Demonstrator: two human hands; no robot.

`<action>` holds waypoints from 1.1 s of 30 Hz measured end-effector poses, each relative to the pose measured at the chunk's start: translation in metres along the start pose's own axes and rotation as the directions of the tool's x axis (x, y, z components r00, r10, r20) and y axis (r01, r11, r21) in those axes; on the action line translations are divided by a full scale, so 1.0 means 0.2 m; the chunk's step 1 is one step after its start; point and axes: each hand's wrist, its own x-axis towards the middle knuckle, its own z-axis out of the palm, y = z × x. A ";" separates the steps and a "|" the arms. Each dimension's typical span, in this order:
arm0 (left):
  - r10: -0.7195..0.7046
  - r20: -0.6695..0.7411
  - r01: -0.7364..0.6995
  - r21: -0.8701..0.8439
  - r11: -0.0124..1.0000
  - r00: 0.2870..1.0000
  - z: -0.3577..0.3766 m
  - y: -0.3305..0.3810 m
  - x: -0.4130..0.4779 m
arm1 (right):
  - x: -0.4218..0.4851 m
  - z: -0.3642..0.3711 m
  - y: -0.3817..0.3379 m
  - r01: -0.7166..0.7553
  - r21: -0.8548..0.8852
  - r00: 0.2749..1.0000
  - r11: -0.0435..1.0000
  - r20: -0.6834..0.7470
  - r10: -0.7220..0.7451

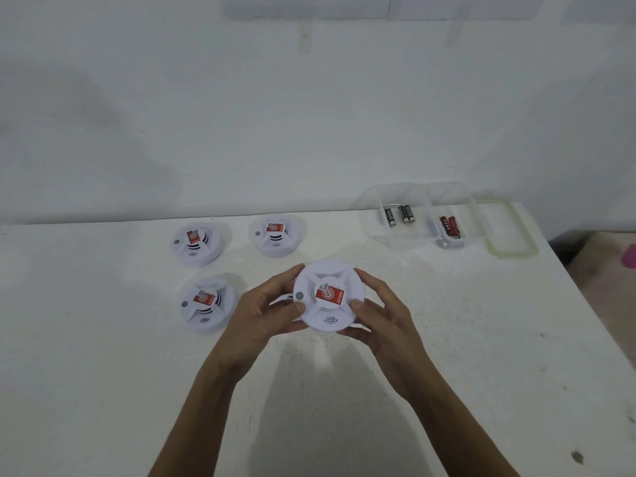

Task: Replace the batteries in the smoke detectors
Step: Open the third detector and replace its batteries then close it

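A white table is shown against a pale wall. In the left of the frame, two white smoke detectors are seen resting on the table, each with a red label on its raised centre: the upper-left smoke detector and, nearer the camera, the lower-left smoke detector. A third smoke detector is set just right of the upper one, apart from it. At centre frame, the held smoke detector is gripped between both hands, face toward the camera and lifted clear of the table, with its shadow cast below. The left hand is curled round the left rim, the thumb laid on the face beside a small grey button and the fingers wrapped behind. The right hand is curled round the right rim, the thumb pressed on the face and the fingers tucked underneath. In the upper right, a clear divided container is placed near the table's far edge; black batteries are held in its left compartment and red batteries in its right. A green-rimmed lid is laid flat just right of the container. A pink object, too blurred to identify, is cut off by the right edge.
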 end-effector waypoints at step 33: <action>-0.005 0.004 0.005 -0.010 1.000 1.000 -0.01 -0.01 -0.01 | 0.00 0.01 0.01 -0.025 0.026 1.000 0.999 -0.012 0.025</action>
